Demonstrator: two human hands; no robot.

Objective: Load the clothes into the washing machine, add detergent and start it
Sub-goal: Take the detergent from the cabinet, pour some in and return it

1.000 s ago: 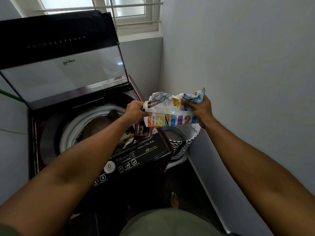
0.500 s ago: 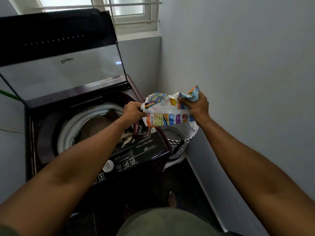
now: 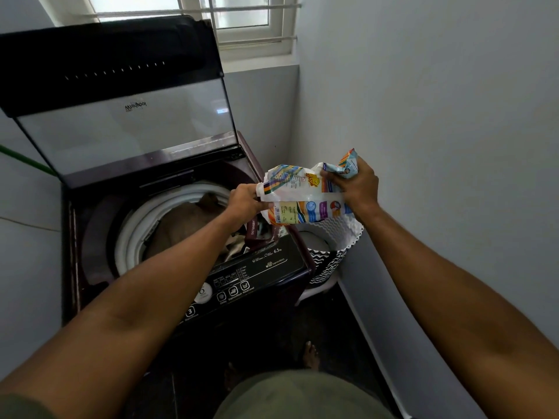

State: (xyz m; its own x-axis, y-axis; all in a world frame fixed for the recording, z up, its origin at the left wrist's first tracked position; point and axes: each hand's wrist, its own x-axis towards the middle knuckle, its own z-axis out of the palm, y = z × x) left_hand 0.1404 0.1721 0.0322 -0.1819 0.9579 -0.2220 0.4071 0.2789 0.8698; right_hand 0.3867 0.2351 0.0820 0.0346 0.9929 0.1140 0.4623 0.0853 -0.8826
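Change: since a second ago I see little shift; both hands keep their hold on the detergent packet [image 3: 305, 196], and the packet's right end has crumpled up a bit more under the right hand.
Detergent packet: a white plastic pouch with coloured print, held roughly sideways in the air above the front right corner of the washing machine [image 3: 272, 264], over the small maroon drawer marked "DETERGENT" [image 3: 253, 229].
Left grip: my left hand [image 3: 243, 202] pinches the packet's left end, fingers curled on the plastic.
Right grip: my right hand [image 3: 355, 186] is clenched around the bunched right end, thumb across the printed face.
Clothes: a brown garment [image 3: 184, 220] lies in the drum inside the white ring, with paler fabric near the front edge; part is hidden by my left forearm.
Lid: the glass lid [image 3: 127, 137] stands raised at the back, tilted away from me.
Control panel: the black panel [image 3: 242, 282] faces me along the front, with buttons and a round dial partly behind my arm.
Laundry basket: a black-and-white zigzag basket [image 3: 329, 264] stands just right of the machine, in the corner by the wall.
Window: a white-framed window [image 3: 242, 22] sits above the lid.
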